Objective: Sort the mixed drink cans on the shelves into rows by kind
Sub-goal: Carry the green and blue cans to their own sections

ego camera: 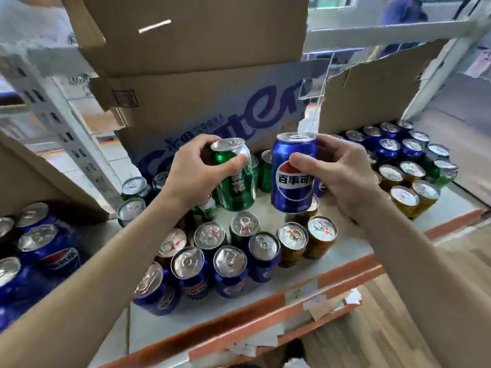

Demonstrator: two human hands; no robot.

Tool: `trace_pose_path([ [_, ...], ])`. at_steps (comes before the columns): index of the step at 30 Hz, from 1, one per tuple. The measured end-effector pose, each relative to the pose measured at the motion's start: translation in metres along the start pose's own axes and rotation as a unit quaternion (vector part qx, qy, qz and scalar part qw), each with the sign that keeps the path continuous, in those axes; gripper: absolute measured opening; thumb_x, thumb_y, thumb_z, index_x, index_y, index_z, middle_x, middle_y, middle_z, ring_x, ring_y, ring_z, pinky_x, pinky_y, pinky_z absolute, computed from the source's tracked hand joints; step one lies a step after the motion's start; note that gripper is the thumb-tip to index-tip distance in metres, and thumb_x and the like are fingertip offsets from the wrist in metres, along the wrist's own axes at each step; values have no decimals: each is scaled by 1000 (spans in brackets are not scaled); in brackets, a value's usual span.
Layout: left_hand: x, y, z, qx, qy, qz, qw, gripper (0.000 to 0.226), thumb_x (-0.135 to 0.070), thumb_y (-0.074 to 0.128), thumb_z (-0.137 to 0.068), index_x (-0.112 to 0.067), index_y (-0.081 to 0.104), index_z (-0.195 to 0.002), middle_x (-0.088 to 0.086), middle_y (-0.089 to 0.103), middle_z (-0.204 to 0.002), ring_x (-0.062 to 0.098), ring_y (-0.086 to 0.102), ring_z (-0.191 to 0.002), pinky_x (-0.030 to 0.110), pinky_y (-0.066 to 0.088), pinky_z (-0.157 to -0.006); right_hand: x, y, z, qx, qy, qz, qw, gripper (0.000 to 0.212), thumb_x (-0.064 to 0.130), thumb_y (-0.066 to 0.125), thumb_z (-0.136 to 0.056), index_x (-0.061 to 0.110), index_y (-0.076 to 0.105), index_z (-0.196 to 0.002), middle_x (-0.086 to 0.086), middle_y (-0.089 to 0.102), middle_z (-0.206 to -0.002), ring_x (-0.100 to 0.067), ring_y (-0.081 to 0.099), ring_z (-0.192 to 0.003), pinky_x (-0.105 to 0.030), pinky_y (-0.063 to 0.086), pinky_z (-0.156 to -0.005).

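Note:
My left hand (196, 171) grips a green can (236, 181) near its top, tilted, above the white shelf (239, 312). My right hand (334, 176) holds a blue cola can (292, 173) upright beside it, thumb across its logo. Below both hands stands a mixed cluster: blue cans (231, 272) at the front, amber cans (320, 237) to the right, green cans (265, 168) behind. Blue cans (388, 147) and amber cans (409, 187) stand in groups at the right. More blue cans (50, 251) fill the left side.
A large cardboard box (212, 110) with purple print stands at the back of the shelf, another box above it. Cardboard panels (372, 88) flank the shelf. A perforated metal upright (66, 123) rises at the left. The shelf's orange front edge (292, 296) carries torn paper labels.

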State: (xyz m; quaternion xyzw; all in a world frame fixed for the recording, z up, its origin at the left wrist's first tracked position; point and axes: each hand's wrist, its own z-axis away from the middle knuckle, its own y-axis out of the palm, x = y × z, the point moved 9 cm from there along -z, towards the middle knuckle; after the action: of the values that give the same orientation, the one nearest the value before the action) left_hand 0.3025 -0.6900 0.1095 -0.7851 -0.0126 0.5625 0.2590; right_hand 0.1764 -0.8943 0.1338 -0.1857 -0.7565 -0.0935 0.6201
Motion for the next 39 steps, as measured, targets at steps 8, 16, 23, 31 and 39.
trace_pose_path([
  [8, 33, 27, -13, -53, -58, -163, 984, 53, -49, 88, -64, -24, 63, -103, -7, 65, -99, 11, 61, -89, 28, 48, -75, -29, -26, -63, 85, -20, -7, 996, 37, 12, 84, -74, 18, 72, -108, 1, 77, -99, -16, 72, -95, -27, 56, -81],
  [16, 58, 41, -9, -29, -108, -297, 948, 72, -53, 89, -62, -14, 63, -118, 0, 60, -113, 16, 53, -101, 27, 37, -82, -60, -29, -84, 152, -16, 1, 988, 43, 15, 85, -73, 18, 71, -113, 4, 76, -101, -10, 72, -95, -20, 54, -78],
  [23, 73, 54, -8, 25, -124, -342, 931, 79, -53, 88, -62, -10, 62, -122, 4, 58, -115, 24, 53, -111, 28, 34, -84, -75, -26, -78, 167, -5, 14, 986, 42, 14, 85, -73, 20, 71, -112, 4, 76, -101, -12, 72, -96, -27, 57, -82],
  [31, 62, 55, -7, 25, -81, -407, 910, 75, -71, 59, -77, -18, 56, -130, 6, 61, -127, 31, 57, -117, 48, 45, -98, -72, -48, -61, 125, -1, 45, 991, 40, 8, 85, -71, 33, 68, -98, 12, 76, -93, -5, 71, -92, -15, 52, -74],
  [39, -9, 107, -14, 52, 69, -331, 940, 72, -61, 54, -81, -19, 48, -139, 5, 57, -133, 28, 55, -120, 51, 45, -101, -71, -94, -28, 30, 11, 75, 997, 57, 11, 87, -70, 18, 64, -122, 14, 73, -100, 1, 69, -94, -17, 53, -78],
])
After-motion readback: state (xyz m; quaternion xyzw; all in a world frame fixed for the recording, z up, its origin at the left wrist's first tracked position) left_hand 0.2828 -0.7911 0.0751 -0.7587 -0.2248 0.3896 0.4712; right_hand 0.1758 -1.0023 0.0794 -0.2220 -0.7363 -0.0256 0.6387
